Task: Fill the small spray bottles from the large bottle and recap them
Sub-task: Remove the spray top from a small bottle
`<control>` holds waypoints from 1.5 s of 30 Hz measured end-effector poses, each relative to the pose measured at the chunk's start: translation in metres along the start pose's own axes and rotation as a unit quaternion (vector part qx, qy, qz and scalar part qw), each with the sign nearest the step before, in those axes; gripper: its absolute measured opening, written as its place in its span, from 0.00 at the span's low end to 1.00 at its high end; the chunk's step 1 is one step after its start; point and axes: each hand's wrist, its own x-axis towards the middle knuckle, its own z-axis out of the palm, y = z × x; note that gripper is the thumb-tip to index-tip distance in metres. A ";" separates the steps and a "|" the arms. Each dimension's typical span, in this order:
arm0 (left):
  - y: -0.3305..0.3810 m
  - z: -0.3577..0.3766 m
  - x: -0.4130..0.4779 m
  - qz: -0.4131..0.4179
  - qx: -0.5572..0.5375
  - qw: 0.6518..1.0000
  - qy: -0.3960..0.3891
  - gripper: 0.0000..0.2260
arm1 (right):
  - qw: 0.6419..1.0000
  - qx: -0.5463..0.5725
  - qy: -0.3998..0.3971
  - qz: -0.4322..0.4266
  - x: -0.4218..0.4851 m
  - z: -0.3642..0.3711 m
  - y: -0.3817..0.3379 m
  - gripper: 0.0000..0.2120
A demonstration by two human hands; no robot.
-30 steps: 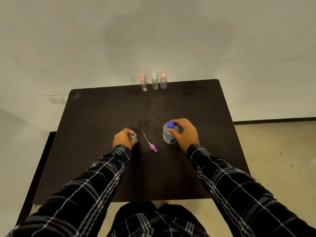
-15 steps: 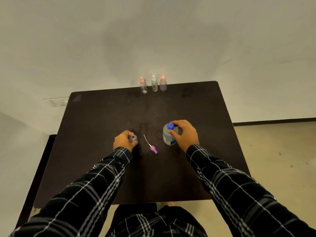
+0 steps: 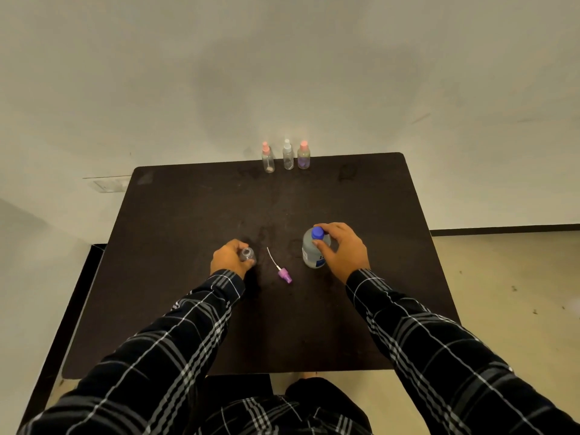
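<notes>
Dark table [image 3: 188,230] against a plain wall, and we're mid-setup! Left grip [image 3: 227,259] wraps round an uncapped small spray bottle [image 3: 248,255] left of centre frame, holding it upright with its mouth open, ready for liquid, I'd say. The purple spray cap [image 3: 285,275] lies on its side just right of it, parked within reach for recapping. Right grip [image 3: 343,254] curls over the top of the large bottle [image 3: 309,252], right of centre, fingers around the blue cap [image 3: 317,233]. Unscrewing looks due before any pour. Three capped small bottles [image 3: 288,155] wait in a row, upper middle, at the table's far edge.
</notes>
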 end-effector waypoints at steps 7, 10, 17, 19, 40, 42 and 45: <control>-0.001 0.000 0.002 0.001 0.001 1.000 -0.005 0.12 | 0.999 -0.010 -0.029 -0.018 0.001 -0.002 0.000 0.19; 0.000 0.000 0.002 -0.003 0.007 1.000 -0.004 0.13 | 0.999 -0.013 -0.042 -0.020 0.003 -0.006 -0.001 0.18; -0.002 0.001 0.005 -0.001 -0.004 1.000 -0.016 0.13 | 0.998 -0.001 -0.059 -0.015 0.007 -0.016 0.000 0.18; -0.005 0.001 0.006 0.008 -0.010 1.000 -0.018 0.13 | 0.998 0.050 -0.047 -0.002 0.006 -0.017 0.003 0.18; -0.052 0.019 0.015 0.178 -0.125 0.975 0.053 0.16 | 0.974 -0.171 0.073 0.130 -0.003 0.044 0.078 0.17; -0.052 0.022 0.017 0.185 -0.129 0.973 0.056 0.16 | 0.973 -0.183 0.079 0.121 -0.001 0.045 0.082 0.17; -0.056 0.031 0.022 0.215 -0.126 0.965 0.081 0.18 | 0.964 -0.224 0.112 0.088 0.008 0.052 0.092 0.16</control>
